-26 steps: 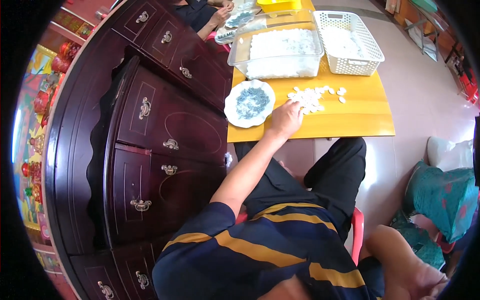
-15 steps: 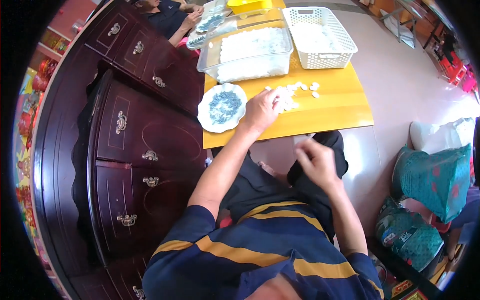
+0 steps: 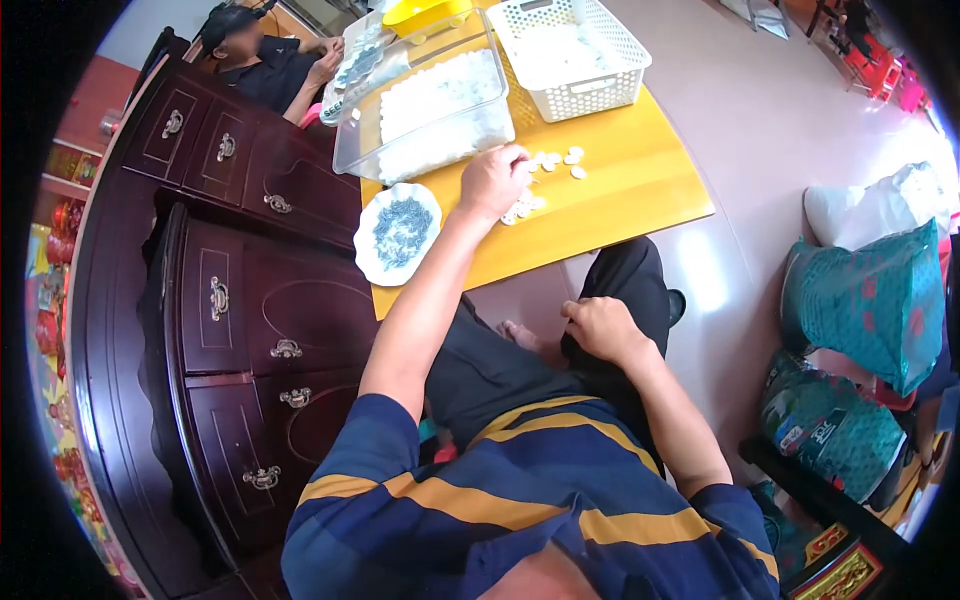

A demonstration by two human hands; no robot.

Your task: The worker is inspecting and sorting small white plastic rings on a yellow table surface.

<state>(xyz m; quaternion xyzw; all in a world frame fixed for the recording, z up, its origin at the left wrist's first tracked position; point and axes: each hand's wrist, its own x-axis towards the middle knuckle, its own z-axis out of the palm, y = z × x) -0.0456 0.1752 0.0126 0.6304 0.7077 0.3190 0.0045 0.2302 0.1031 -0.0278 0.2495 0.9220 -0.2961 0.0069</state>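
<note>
My left hand (image 3: 495, 181) reaches over the yellow tabletop (image 3: 625, 185), its fingers pinched together among small round white pieces (image 3: 578, 172). Whether a piece is between the fingertips is hidden. Beside my left wrist stands a white scalloped dish (image 3: 368, 237) holding many thin dark grey-blue bits (image 3: 402, 232). Over my thigh, below the table edge, my right hand (image 3: 605, 328) is closed with its fingers curled; anything inside it is hidden. Just beyond my left hand sits a see-through plastic bin (image 3: 352, 160) full of white pieces (image 3: 440, 105).
A white perforated basket (image 3: 590, 102) with more white pieces stands right of the bin. A dark wooden cabinet (image 3: 270, 260) lines the left. Another person (image 3: 270, 75) works at the far left near a yellow basin (image 3: 415, 12). Teal bags (image 3: 860, 300) lie on the right.
My right hand has lowered toward my thigh. My left hand still works at the loose white pieces. The view has shifted, so the table appears further left and tilted.
</note>
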